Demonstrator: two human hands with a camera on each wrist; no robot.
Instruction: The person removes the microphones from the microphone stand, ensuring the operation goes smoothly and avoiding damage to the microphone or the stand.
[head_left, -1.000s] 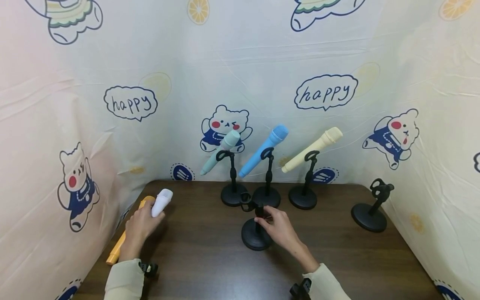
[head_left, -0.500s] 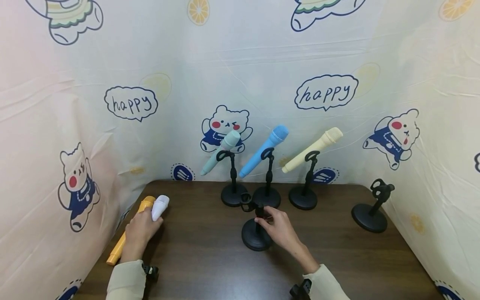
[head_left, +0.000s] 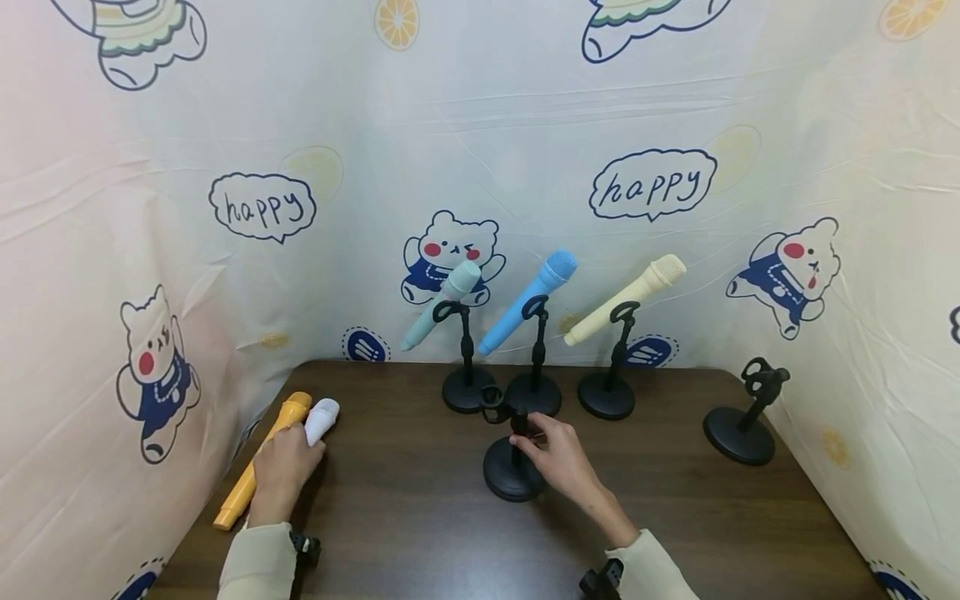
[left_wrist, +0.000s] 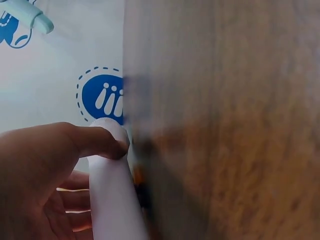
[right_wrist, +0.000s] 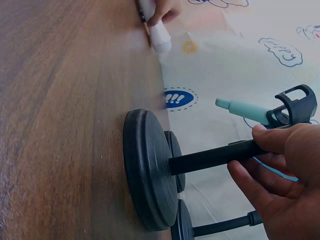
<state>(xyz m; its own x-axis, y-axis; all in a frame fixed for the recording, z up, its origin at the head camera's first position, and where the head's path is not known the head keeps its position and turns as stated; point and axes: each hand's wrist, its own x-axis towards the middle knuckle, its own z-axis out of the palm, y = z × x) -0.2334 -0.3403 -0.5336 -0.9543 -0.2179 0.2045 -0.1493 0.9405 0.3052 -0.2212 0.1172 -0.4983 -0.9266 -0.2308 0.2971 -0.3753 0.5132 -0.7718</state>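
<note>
Beside the orange microphone (head_left: 243,493) near the left edge of the table (head_left: 390,525), your left hand (head_left: 283,468) grips the white microphone (left_wrist: 114,195), thumb over it, its long axis running roughly near-to-far with its head (head_left: 324,412) toward the far edge. To the right, mid-table, your right hand (head_left: 561,458) pinches the black stand (head_left: 513,475) by its upright pole (right_wrist: 215,159); its clip (right_wrist: 299,111) reaches leftward, so the white microphone lies well left of that clip, your right hand being nearer the clip.

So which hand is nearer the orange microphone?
Left: the left hand is close beside the orange microphone, holding the white microphone; the right hand is farther right, holding a black stand.
</note>
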